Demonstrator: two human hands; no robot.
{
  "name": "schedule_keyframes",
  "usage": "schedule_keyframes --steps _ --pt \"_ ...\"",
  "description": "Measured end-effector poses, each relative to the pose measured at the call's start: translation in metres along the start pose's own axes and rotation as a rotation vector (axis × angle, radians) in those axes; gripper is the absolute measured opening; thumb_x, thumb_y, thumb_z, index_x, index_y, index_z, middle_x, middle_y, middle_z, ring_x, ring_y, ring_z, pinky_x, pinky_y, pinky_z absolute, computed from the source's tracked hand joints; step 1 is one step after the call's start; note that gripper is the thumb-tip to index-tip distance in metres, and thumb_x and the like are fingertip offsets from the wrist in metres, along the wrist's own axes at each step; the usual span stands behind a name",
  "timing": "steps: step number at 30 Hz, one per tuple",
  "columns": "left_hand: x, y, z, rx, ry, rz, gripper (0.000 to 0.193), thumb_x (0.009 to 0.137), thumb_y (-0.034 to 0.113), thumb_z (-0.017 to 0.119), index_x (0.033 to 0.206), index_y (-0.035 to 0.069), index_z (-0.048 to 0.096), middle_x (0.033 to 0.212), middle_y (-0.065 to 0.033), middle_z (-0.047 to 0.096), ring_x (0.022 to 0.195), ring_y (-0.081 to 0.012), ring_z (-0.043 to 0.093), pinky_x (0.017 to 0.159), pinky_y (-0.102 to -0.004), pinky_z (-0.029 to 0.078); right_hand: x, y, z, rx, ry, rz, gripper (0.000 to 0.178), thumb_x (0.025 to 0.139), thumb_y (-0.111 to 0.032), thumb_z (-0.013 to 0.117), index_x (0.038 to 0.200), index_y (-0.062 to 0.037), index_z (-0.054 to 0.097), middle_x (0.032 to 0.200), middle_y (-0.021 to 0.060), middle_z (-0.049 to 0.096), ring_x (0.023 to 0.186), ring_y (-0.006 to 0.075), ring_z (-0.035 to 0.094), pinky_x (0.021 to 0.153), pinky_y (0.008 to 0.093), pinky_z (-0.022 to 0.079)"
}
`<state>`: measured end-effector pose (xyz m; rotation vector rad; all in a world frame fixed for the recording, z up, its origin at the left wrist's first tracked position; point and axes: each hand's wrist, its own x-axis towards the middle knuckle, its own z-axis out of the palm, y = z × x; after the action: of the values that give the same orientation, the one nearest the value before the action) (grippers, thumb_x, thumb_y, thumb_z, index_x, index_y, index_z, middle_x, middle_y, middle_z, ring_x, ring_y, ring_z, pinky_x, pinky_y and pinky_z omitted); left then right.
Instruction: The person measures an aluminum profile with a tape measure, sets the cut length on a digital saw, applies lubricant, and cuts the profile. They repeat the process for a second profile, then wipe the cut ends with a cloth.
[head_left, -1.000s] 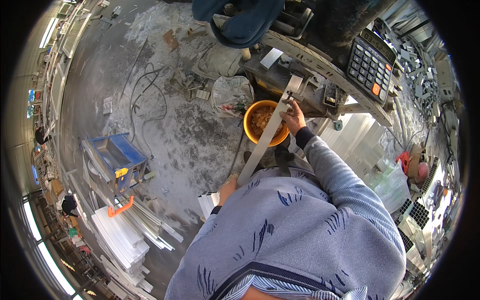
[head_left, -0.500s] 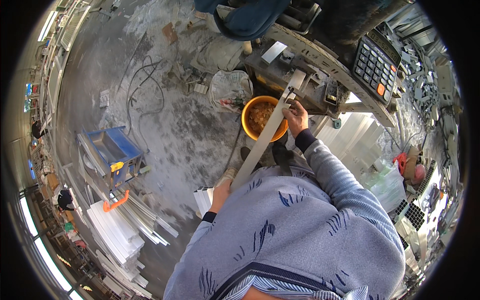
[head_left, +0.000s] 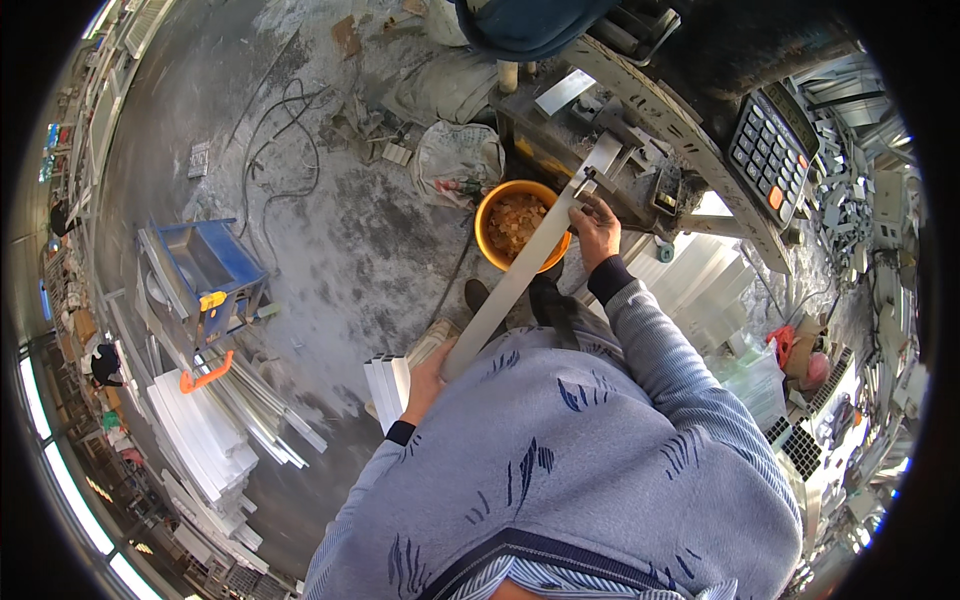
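Observation:
A long, flat, pale metal bar (head_left: 520,275) slants from my waist up to a low, dark work stand (head_left: 540,125), its far end resting at the stand. My left hand (head_left: 426,380) is closed round the bar's near end. Farther up, the fingers of my right hand (head_left: 598,235) press together at the bar's right edge, just below a small dark metal fitting (head_left: 588,183) that lies across it. The fingertips are partly hidden. Below the bar stands an orange bucket (head_left: 480,228) holding brownish, lumpy contents.
A calculator (head_left: 770,150) sits on the ledge at right. White profiles (head_left: 700,285) lie beyond my right arm; more white profiles (head_left: 195,430) are stacked at left near a blue metal stand (head_left: 205,275). A cable (head_left: 262,170) loops over the dusty floor beside a whitish sack (head_left: 455,160).
The view has turned slightly, so the left-hand stacks and the bucket sit farther left. Both hands keep their places on the bar, which has barely moved against the work stand.

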<state>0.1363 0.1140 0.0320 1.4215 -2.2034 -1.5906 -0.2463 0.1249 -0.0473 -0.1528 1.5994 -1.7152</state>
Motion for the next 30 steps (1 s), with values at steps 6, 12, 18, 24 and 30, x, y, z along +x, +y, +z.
schedule_keyframes --steps 6,12,18,24,30 --pt "-0.003 0.000 0.007 0.124 0.108 0.147 0.065 0.082 0.024 0.078 0.142 0.013 0.056 0.120 -0.0197 0.069 0.108 -0.0375 0.068 0.088 -0.0402 0.054 0.002 -0.004 0.001 0.083 0.004 0.012 0.029 0.091 0.001 0.067 0.120 0.0030 0.063 0.108 0.0110 0.071 0.092 0.0178 0.069 0.081 0.0294 0.057" --pt "0.011 -0.008 0.007 0.158 0.104 0.206 0.067 0.078 0.016 0.081 0.140 0.012 0.057 0.110 -0.0192 0.069 0.100 -0.0377 0.068 0.082 -0.0420 0.055 0.007 -0.001 -0.004 0.119 0.006 -0.015 0.032 0.089 0.001 0.068 0.120 0.0030 0.061 0.112 0.0125 0.070 0.095 0.0188 0.069 0.085 0.0318 0.057" --pt "0.068 0.007 0.029 0.175 0.142 0.299 0.064 0.078 0.015 0.081 0.137 0.006 0.058 0.106 -0.0202 0.069 0.095 -0.0386 0.067 0.081 -0.0435 0.055 -0.015 0.003 -0.032 -0.027 -0.010 0.036 0.042 0.090 -0.004 0.069 0.130 -0.0001 0.055 0.126 0.0149 0.065 0.106 0.0218 0.066 0.091 0.0349 0.055" --pt "0.150 0.049 0.077 0.035 0.196 0.422 0.057 0.083 0.018 0.079 0.133 0.001 0.057 0.105 -0.0215 0.068 0.094 -0.0414 0.066 0.080 -0.0462 0.054 -0.051 -0.047 -0.125 -0.206 0.398 0.098 0.059 0.087 -0.006 0.070 0.140 -0.0031 0.045 0.129 0.0160 0.060 0.105 0.0227 0.063 0.083 0.0369 0.055" --pt "0.218 0.081 0.118 -0.059 0.299 0.552 0.053 0.086 0.025 0.076 0.131 0.003 0.058 0.102 -0.0211 0.067 0.092 -0.0413 0.065 0.079 -0.0469 0.052 -0.023 -0.119 -0.183 -0.411 0.453 -0.297 0.055 0.087 -0.011 0.075 0.132 0.0003 0.048 0.115 0.0114 0.063 0.101 0.0171 0.059 0.086 0.0323 0.050"
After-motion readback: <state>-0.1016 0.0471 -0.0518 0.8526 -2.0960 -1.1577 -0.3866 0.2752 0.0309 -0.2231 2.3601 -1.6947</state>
